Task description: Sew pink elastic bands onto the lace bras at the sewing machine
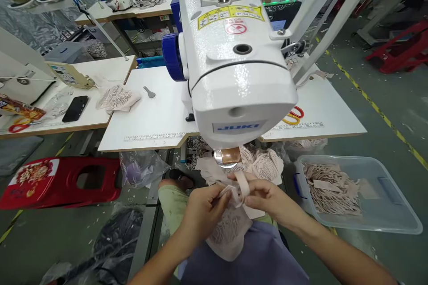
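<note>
A white JUKI sewing machine fills the middle of the view. Just below its head, my left hand and my right hand are both pinched on a pale pink strap attached to a pink lace garment. The garment hangs down over my lap. More pink lace pieces are bunched under the machine head, behind the strap.
A clear plastic bin of pink straps stands on the floor at right. The white sewing table carries a ruler strip and scissors. On the left are a red stool, a phone and lace pieces on another table.
</note>
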Tool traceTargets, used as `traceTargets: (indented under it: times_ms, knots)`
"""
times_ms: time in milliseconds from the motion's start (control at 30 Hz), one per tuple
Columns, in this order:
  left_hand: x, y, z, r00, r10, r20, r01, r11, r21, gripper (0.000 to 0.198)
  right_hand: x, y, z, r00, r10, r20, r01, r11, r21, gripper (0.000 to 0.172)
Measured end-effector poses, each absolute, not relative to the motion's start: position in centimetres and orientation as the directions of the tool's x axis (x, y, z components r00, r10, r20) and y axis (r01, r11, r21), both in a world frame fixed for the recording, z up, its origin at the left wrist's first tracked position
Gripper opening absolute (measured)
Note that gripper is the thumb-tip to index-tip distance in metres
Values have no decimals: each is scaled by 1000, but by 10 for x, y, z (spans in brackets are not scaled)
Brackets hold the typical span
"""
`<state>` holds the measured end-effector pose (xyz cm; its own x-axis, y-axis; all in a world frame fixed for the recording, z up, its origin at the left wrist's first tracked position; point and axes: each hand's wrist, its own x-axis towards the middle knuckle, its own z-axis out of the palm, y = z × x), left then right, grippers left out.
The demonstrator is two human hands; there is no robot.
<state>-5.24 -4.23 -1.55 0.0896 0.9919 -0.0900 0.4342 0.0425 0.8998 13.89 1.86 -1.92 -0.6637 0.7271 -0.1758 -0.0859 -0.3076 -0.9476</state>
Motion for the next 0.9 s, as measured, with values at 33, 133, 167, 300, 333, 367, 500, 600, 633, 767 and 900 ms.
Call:
traceTargets:
  times_ms: [33,133,167,300,333,367,500,600,633,767,900]
  knots:
    - [-51,-43,-16,91,993,-76,443,28,896,35,135,18,-19,-680,714,-167,-65,-286,-956,23]
    - [-47,-45,-18,90,994,-65,460,17,888,34,128,17,-18,-675,723,-144,14,-183,-983,23]
    - [-45,-45,-19,78,995,-62,460,20,888,35,127,17,-18,-658,742,-129,32,-144,-989,23]
    - [-31,-50,-30,-9,999,50,336,-44,941,28,127,20,-22,-565,820,-88,-20,-121,-992,21]
    - [-26,-52,-35,-48,995,89,300,-71,951,25,128,20,-23,-525,845,-105,-52,-155,-987,21]
    - [-21,-54,-40,-88,989,123,284,-93,954,22,128,22,-25,-484,865,-131,-82,-194,-978,23]
    - [-15,-52,-52,-113,913,393,464,-301,833,14,128,32,-22,-413,864,-289,-142,-374,-916,34]
    - [-28,-38,-45,113,802,586,592,-528,609,32,128,50,-12,-424,837,-346,-145,-439,-887,41]
    - [-35,-32,-41,161,806,569,610,-535,585,33,128,58,-8,-423,840,-340,-137,-430,-893,42]
    - [-55,-11,-25,79,928,365,615,-333,715,29,123,90,-3,-379,884,-274,-15,-302,-953,37]
    - [-60,-1,-18,20,961,276,618,-229,752,28,115,110,-7,-336,924,-182,116,-152,-982,26]
